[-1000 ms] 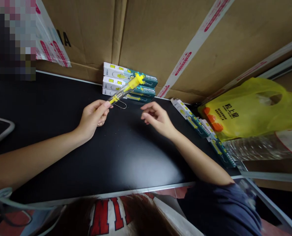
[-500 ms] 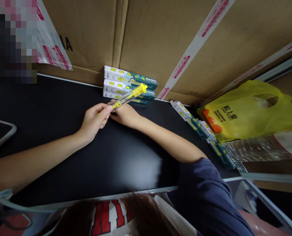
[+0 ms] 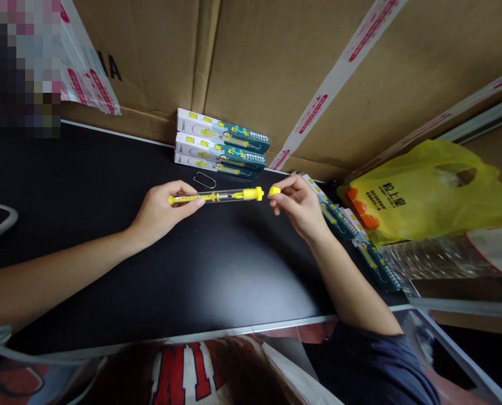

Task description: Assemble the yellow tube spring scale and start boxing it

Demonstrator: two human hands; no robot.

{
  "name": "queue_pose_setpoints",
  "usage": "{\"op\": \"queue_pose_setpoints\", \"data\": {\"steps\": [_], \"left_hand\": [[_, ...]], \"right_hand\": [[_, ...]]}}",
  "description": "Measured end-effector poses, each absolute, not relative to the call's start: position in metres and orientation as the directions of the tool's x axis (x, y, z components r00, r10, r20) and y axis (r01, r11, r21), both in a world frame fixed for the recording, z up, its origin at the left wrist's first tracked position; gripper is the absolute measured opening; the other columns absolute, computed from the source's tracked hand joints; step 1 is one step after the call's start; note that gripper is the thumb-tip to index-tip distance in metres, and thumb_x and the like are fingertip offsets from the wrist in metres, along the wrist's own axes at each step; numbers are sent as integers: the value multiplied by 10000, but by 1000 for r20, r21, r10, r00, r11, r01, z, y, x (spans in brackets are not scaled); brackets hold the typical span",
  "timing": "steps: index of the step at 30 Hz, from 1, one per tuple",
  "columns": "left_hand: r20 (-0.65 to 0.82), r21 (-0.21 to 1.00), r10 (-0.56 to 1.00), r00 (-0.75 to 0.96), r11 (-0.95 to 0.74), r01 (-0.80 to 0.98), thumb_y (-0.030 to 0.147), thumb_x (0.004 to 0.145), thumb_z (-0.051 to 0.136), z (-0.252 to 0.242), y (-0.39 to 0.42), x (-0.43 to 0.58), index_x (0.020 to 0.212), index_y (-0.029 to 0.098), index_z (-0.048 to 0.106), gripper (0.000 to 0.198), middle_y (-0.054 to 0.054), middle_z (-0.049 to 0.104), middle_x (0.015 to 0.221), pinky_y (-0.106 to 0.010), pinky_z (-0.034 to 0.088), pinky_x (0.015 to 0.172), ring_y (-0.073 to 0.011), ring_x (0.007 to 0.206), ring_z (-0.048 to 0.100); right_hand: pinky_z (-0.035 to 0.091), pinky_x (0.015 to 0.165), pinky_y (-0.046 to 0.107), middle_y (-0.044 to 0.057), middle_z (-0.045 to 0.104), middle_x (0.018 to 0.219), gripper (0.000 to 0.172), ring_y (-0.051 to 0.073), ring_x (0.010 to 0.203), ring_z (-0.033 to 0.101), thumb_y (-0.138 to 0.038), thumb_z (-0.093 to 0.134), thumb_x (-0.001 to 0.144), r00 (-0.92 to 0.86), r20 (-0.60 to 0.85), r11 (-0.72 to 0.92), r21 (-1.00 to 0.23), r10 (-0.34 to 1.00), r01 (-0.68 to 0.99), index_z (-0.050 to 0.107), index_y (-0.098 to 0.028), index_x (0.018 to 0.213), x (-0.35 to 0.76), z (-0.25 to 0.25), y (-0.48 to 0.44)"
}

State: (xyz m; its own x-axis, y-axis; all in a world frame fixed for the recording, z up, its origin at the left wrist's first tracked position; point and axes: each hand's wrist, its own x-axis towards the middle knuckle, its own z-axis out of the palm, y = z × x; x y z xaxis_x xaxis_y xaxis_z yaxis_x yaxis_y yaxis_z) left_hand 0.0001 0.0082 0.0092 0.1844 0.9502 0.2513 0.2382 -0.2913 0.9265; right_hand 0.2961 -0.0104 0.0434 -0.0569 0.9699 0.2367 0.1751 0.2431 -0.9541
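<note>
Your left hand is curling loosely around one end of a slim clear plastic tube with yellow ends, thumb and fingertips pinching it while the other fingers are folding underneath. You are holding the tube nearly level, just above the black bench, with its wider yellow collar pointing toward your other hand.

Your right hand is pinching a small yellow cap between thumb and forefinger, the remaining fingers bending in toward the palm. The cap is sitting just beside the open collar of the tube, apart from it by a small gap.

A thin bent metal wire clip is lying on the bench just behind the tube, touching neither hand. Behind the clip, a stack of white and teal printed cartons is resting against the brown cardboard boxes that are standing along the back edge of the bench. To the right of your right hand, a row of flat teal and white cartons is trailing along the bench edge. Past that row, a crumpled yellow plastic bag with dark lettering is lying beside clear wrinkled plastic film.
</note>
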Motion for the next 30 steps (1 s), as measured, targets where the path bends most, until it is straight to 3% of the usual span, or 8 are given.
{"op": "queue_pose_setpoints", "data": {"steps": [10, 21, 30], "left_hand": [[240, 931, 948, 210, -286, 227, 376, 749, 780, 7, 7, 1, 865, 189, 717, 229, -35, 756, 810, -261, 540, 697, -160, 745, 683], [234, 931, 939, 251, -291, 219, 369, 774, 779, 4, 8, -1, 885, 194, 723, 215, -24, 760, 820, -256, 530, 697, -156, 749, 691], [226, 930, 942, 247, -284, 234, 380, 759, 767, 7, 7, 1, 859, 197, 712, 216, -22, 745, 794, -265, 521, 680, -158, 726, 670]], "right_hand": [[505, 574, 234, 4, 669, 829, 410, 107, 670, 577, -517, 901, 753, -145, 298, 328, -906, 943, 267, 662, -214, 893, 292, 55, -26], [469, 548, 215, 10, 677, 836, 371, 85, 647, 564, -445, 906, 771, -190, 302, 338, -920, 934, 200, 675, -189, 909, 293, 48, -23], [488, 558, 233, 14, 687, 841, 452, 94, 645, 562, -536, 912, 736, -196, 261, 305, -921, 945, 243, 667, -197, 907, 292, 51, -25]]}}
